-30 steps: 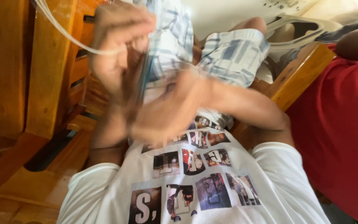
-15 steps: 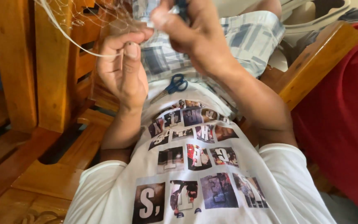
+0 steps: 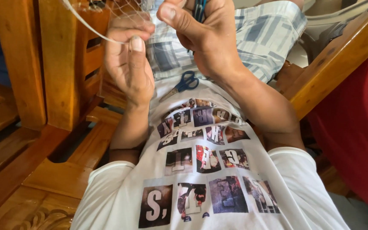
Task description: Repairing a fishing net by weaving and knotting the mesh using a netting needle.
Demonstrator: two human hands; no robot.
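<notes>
The left hand (image 3: 128, 59) is raised left of the right hand (image 3: 203, 38), the two close together above the lap. Fine netting (image 3: 120, 12) and a thin cord (image 3: 86, 25) run from the left hand's fingers toward the upper left. The scissors (image 3: 182, 85) lie on the shirt (image 3: 209, 170), below and between both hands. Wooden chair arms (image 3: 329, 64) stand on either side of the torso.

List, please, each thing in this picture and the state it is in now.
Left hand: raised, pinching the net.
Right hand: closed around a dark blue tool.
Net: held up, stretched.
Scissors: closed, lying on the lap, untouched.
</notes>
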